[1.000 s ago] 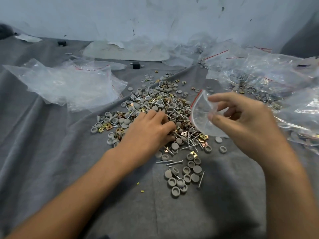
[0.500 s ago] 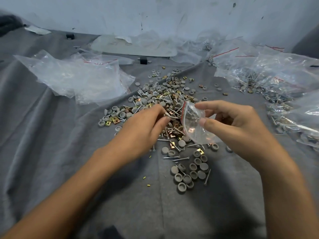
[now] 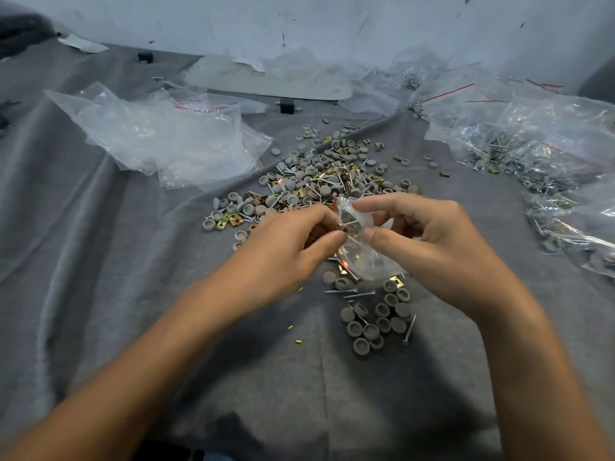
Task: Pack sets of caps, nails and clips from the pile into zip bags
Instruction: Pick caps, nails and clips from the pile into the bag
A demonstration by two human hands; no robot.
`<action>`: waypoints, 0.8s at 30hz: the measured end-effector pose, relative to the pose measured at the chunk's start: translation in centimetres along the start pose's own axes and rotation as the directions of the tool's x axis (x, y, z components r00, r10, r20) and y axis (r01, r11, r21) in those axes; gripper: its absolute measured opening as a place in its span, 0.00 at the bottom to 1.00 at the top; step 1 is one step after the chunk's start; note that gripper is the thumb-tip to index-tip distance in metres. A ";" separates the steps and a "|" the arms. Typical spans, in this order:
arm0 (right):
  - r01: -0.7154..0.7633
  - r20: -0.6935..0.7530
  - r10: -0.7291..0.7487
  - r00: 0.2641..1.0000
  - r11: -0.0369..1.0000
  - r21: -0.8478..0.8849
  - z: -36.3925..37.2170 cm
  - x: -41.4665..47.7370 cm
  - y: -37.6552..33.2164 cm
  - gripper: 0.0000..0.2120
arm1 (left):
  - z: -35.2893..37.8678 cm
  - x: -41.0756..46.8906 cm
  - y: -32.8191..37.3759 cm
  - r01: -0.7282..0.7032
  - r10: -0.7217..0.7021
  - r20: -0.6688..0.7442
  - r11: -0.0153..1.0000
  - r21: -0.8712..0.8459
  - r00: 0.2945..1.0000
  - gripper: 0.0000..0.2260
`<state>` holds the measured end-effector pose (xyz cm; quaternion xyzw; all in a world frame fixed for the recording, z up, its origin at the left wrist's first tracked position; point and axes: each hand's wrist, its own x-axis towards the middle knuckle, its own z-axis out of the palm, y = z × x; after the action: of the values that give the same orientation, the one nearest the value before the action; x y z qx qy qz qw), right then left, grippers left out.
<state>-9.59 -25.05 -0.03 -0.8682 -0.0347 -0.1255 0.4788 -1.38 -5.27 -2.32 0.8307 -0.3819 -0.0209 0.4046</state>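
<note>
A pile of grey caps, nails and brass clips (image 3: pixel 319 181) lies on the grey cloth beyond my hands. My right hand (image 3: pixel 432 241) pinches a small clear zip bag (image 3: pixel 362 251) with a red strip, holding its mouth toward the left. My left hand (image 3: pixel 286 251) is at the bag's mouth, its fingertips pinched on small parts, with a nail and a brass piece showing there. Some parts show through the bag. A cluster of grey caps (image 3: pixel 376 317) with a few nails lies just below the bag.
A heap of empty clear bags (image 3: pixel 166 138) lies at the left. Filled zip bags (image 3: pixel 539 154) are piled at the right. A flat pale board (image 3: pixel 266 78) and small black blocks (image 3: pixel 287 106) sit near the wall. Tiny yellow bits (image 3: pixel 290 327) dot the cloth.
My left hand lifted off the pile with parts and came to the bag's mouth. My right hand brought the bag down and left to meet it.
</note>
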 end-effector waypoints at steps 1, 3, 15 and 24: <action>-0.002 0.000 0.002 1.000 1.000 -0.007 0.0 0.0 0.0 0.13 | -0.1 0.0 0.0 -0.009 0.009 0.009 1.000 0.019 1.000 0.05; -0.006 -0.003 0.006 1.000 1.000 -0.015 -0.1 0.0 0.0 0.13 | -0.2 0.0 0.0 -0.010 0.009 0.019 1.000 0.030 1.000 0.10; -0.004 -0.014 0.003 1.000 1.000 -0.018 -0.2 0.0 0.0 0.12 | -0.6 0.2 -0.2 0.044 -0.050 -0.016 0.965 -0.258 0.999 0.09; -0.006 -0.031 0.007 0.999 0.999 0.034 -0.3 0.0 -0.1 0.12 | 0.4 0.4 0.7 0.065 -0.066 0.017 0.856 -0.513 0.998 0.08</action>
<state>-9.70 -25.26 0.25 -0.8580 -0.0267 -0.1370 0.4943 -1.65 -6.05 -1.93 0.7053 -0.3337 -0.1350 0.6107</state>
